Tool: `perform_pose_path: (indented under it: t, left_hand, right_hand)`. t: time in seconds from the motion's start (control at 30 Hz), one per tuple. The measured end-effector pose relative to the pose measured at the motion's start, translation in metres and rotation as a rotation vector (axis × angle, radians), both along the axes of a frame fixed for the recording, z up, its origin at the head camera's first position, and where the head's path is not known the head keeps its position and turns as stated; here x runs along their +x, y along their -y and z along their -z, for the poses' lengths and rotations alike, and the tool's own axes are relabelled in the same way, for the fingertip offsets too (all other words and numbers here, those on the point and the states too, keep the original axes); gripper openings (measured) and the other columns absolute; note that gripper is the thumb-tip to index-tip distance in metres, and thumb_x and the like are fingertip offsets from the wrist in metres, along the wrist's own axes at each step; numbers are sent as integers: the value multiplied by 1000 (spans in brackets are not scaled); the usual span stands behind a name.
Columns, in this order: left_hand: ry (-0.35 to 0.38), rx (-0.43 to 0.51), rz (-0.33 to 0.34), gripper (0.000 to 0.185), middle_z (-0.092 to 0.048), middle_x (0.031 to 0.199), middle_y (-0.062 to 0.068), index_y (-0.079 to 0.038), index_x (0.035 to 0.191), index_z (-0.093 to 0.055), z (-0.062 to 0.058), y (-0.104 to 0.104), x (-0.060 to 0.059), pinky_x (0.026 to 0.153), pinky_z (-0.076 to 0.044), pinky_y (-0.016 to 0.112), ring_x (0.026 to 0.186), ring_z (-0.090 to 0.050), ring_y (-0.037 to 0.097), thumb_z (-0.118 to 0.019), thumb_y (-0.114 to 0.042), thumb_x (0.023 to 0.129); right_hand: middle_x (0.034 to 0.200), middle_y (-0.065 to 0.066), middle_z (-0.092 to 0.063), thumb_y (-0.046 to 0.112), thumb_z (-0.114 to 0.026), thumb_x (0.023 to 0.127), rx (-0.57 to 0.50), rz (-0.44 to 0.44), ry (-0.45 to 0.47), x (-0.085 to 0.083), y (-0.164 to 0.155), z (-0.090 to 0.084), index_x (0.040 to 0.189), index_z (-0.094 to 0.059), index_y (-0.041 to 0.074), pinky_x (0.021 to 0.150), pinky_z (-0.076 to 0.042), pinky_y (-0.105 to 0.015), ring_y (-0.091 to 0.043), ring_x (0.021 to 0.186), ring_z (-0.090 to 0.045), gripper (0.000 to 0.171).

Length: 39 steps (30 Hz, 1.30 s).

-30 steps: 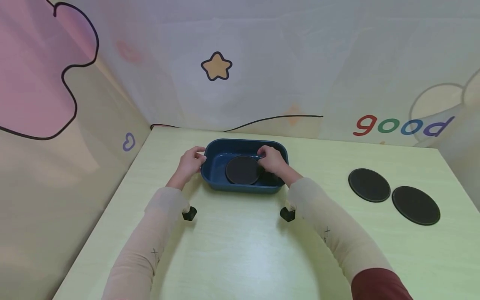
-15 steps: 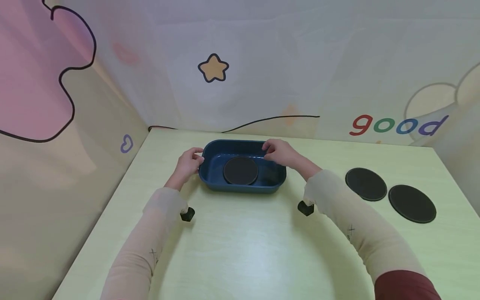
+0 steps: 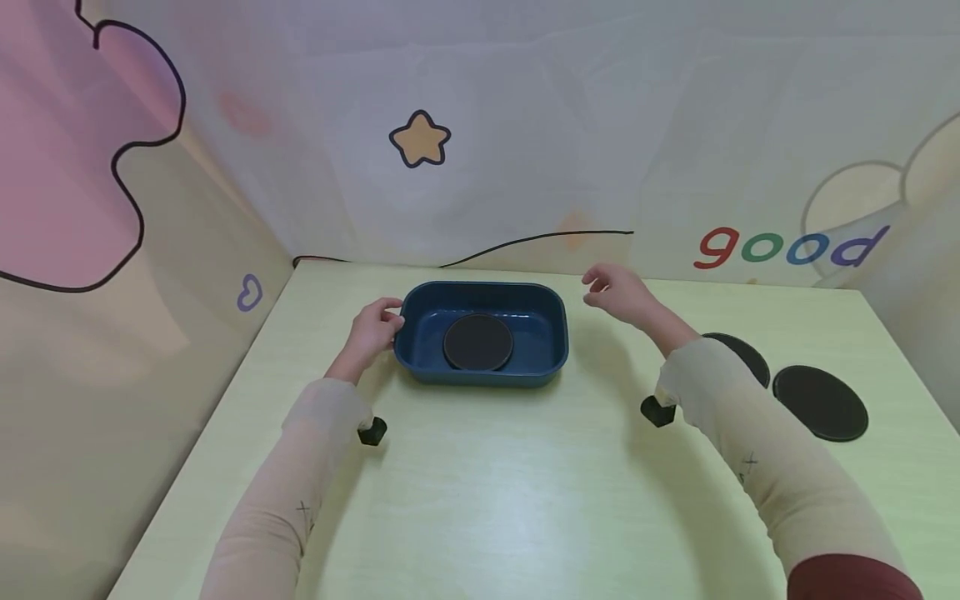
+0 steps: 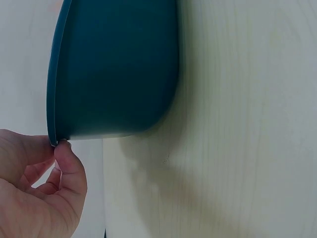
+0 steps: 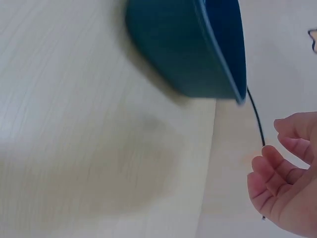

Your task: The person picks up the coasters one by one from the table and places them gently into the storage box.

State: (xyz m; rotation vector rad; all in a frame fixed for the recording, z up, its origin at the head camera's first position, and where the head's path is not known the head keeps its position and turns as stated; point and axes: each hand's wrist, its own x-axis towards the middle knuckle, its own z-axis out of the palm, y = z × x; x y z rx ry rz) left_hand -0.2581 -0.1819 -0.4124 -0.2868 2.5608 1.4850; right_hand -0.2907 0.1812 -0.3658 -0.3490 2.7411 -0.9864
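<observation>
A dark blue rectangular tray stands on the pale table near the back wall, with one black round disc lying flat inside it. My left hand grips the tray's left rim. In the left wrist view, the thumb of my left hand sits against the rim edge of the tray with the fingers curled. My right hand hovers just right of the tray, fingers relaxed and empty. The right wrist view shows my right hand apart from the tray.
Two more black discs lie on the table to the right: one partly hidden behind my right forearm, the other fully visible. Fabric walls close off the back and left sides. A thin black cable runs along the back edge.
My right hand let go of the disc in the tray, rose out of it and moved right, past the rim. My left hand stayed on the tray's left rim.
</observation>
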Motion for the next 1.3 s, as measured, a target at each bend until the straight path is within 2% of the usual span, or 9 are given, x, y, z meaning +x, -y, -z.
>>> perform_pose_path:
  t: [0.17, 0.4, 0.6, 0.77, 0.93, 1.3]
  left_hand:
    - [2, 2, 2, 35, -49, 102, 12, -10, 127, -44, 0, 0, 1, 57, -47, 19, 74, -50, 17, -45, -10, 92]
    - [-10, 0, 11, 35, -50, 103, 13, -8, 127, -44, 1, 0, 2, 55, -46, 18, 72, -50, 15, -44, -11, 92]
    - [-11, -1, 7, 35, -50, 102, 12, -9, 127, -44, 2, 0, 2, 56, -46, 18, 72, -50, 15, -45, -11, 92]
    - [-4, 8, 4, 35, -50, 103, 13, -9, 127, -44, 1, 1, 1, 57, -47, 19, 74, -50, 17, -45, -11, 92]
    - [-4, 10, 5, 35, -50, 103, 13, -8, 127, -43, 0, 0, 2, 56, -47, 19, 73, -50, 16, -45, -11, 92]
    - [-16, 15, 11, 35, -49, 100, 12, -8, 127, -44, -1, -1, 2, 54, -46, 17, 71, -49, 15, -44, -10, 92]
  right_hand:
    - [110, -22, -48, 13, -49, 86, 5, 43, 51, 2, -28, 7, 116, -44, -3, 79, -42, -42, -33, 96, -46, 34]
    - [124, -27, -40, 18, -50, 87, 46, 45, 101, 4, -60, 13, 123, -39, -5, 92, -36, -51, -39, 111, -40, 44]
    - [131, -27, -35, 22, -49, 88, 93, 36, 106, 9, -83, 20, 128, -35, -4, 97, -29, -54, -42, 118, -33, 50]
    - [136, -28, -27, 25, -49, 88, 134, 29, 109, 13, -99, 25, 132, -30, -5, 100, -22, -57, -44, 124, -24, 56]
    - [139, -30, -18, 37, -50, 87, 174, 32, 154, 17, -115, 29, 136, -22, -2, 100, -15, -60, -47, 126, -15, 69]
    - [140, -32, -8, 44, -53, 84, 197, 22, 217, 28, -149, 39, 139, -11, -1, 97, -12, -65, -50, 125, -9, 83]
